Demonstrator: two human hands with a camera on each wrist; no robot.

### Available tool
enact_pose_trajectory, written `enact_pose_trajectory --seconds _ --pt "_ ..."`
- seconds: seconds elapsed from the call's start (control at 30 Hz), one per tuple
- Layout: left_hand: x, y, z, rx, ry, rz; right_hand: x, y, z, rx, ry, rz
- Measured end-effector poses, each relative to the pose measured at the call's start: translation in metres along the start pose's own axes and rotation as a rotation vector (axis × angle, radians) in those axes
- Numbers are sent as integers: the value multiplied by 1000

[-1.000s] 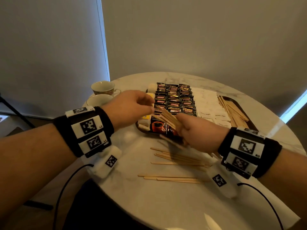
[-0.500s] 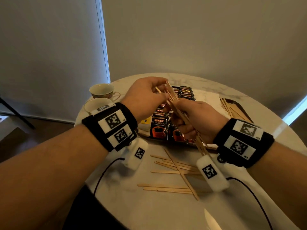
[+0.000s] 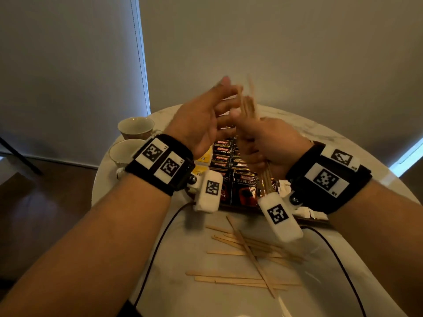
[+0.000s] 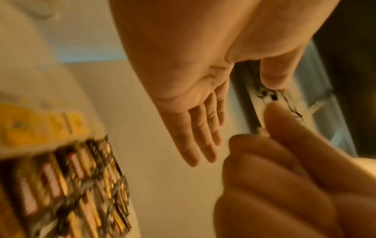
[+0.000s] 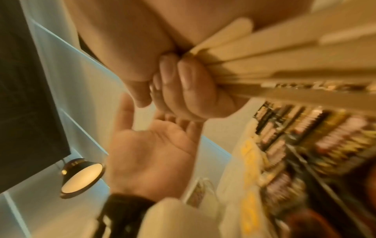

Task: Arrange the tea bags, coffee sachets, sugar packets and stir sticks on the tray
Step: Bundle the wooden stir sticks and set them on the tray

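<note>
My right hand (image 3: 272, 145) grips a bundle of wooden stir sticks (image 3: 249, 104), held upright above the tray; in the right wrist view its fingers (image 5: 183, 83) curl round the stir sticks (image 5: 284, 64). My left hand (image 3: 206, 120) is flat with straight fingers, beside the sticks' upper ends; whether it touches them is unclear through the blur. More loose stir sticks (image 3: 247, 255) lie scattered on the table in front. The dark tray (image 3: 240, 208) holds rows of coffee sachets (image 3: 229, 161), yellow tea bags (image 3: 203, 157) at its left, and white sugar packets (image 3: 304, 212) near my right wrist.
Two teacups (image 3: 135, 128) (image 3: 123, 152) stand at the table's left edge. The round marble table (image 3: 229, 300) is small, with a wall close behind. Cables run from both wrist cameras over the near edge. A lamp (image 5: 81, 175) shows in the right wrist view.
Both hands have risen above the tray. The right hand has turned the stick bundle upright. The left hand has let go of the stick tops and opened flat beside them.
</note>
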State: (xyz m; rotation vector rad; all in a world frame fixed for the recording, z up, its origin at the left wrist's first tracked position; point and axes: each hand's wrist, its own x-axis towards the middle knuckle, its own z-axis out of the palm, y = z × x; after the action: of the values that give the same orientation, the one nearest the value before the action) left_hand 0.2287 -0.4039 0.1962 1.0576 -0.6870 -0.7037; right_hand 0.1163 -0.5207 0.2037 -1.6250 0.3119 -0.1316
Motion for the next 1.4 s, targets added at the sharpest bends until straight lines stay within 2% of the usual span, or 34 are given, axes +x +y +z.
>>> enact_pose_trajectory --seconds 0.07,0.2,0.3,0.37,0.5,0.6,0.7,0.77,0.87,1.0,1.1,1.17,1.27,1.4 --pt "4 -9 -7 -193 -11 -92 8 -16 2 84 10 -156" --pt "6 -25 -16 -259 -36 -301 19 -49 12 204 41 -407" --pt "4 -30 -19 -362 -49 -366 33 -54 25 206 44 -510" --pt "4 -32 -22 -447 -14 -393 46 -49 32 198 48 -525" --pt "6 -34 -32 -557 78 -374 66 -27 37 163 -3 -494" --pt "6 -32 -37 -590 72 -336 76 -10 36 99 -100 -422" --pt "7 -32 -36 -581 112 -323 78 -4 35 53 -110 -362" --pt "8 -34 -37 -554 84 -315 75 -7 33 52 -101 -310" --pt "8 -32 -40 -482 19 -249 70 -15 27 -60 -98 -177" --pt "6 -23 -42 -325 3 -81 59 -22 27 -368 -213 84" --pt "8 -28 -41 -137 -14 -94 46 -19 34 -419 -294 216" --pt "7 -33 -38 -54 -3 -101 41 -13 37 -373 -290 253" --pt "3 -35 -31 -99 46 -110 27 -8 40 -335 -226 267" --pt "-2 -30 -29 -419 163 -143 -3 -6 28 -629 -56 278"
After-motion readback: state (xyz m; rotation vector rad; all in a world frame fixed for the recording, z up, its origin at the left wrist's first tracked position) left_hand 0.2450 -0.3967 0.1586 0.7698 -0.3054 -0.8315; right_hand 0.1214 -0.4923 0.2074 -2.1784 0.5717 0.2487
